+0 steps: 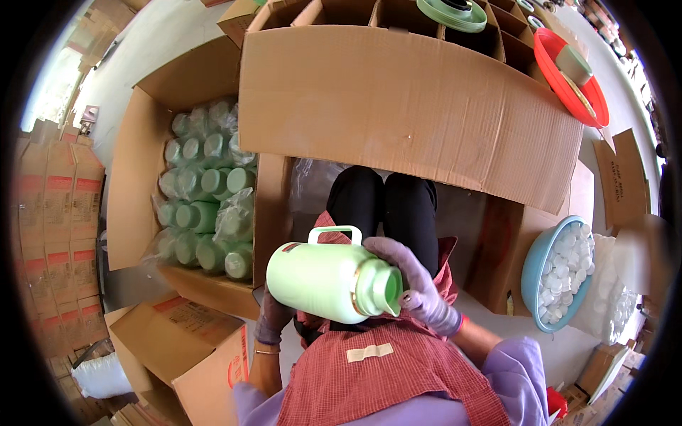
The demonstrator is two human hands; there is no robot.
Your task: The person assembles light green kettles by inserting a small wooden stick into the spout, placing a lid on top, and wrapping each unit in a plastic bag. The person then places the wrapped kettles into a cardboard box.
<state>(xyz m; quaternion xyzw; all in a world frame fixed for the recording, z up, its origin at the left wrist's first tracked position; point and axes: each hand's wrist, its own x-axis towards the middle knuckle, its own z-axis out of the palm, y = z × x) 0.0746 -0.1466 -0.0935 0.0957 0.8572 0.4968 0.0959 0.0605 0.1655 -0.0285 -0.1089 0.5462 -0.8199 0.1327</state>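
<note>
A light green vacuum jug (312, 280) lies on its side above my lap, its loop handle upward and its open mouth to the right. My left hand (272, 317), in a purple glove, holds it from below at the base end; most of its fingers are hidden behind the body. Curved round the neck end is my right hand (420, 287), also gloved, with fingers by the handle and thumb beside the spout. To the left, a cardboard box (135, 177) holds several similar green jugs (199, 216) in clear plastic bags.
A large divided carton (398, 99) stands ahead, with green round parts (452, 14) and a red basin (568, 78) on top. At the right is a blue basin (533, 273) of small white caps. An open carton (174, 341) stands lower left; stacked cartons (60, 241) line the far left.
</note>
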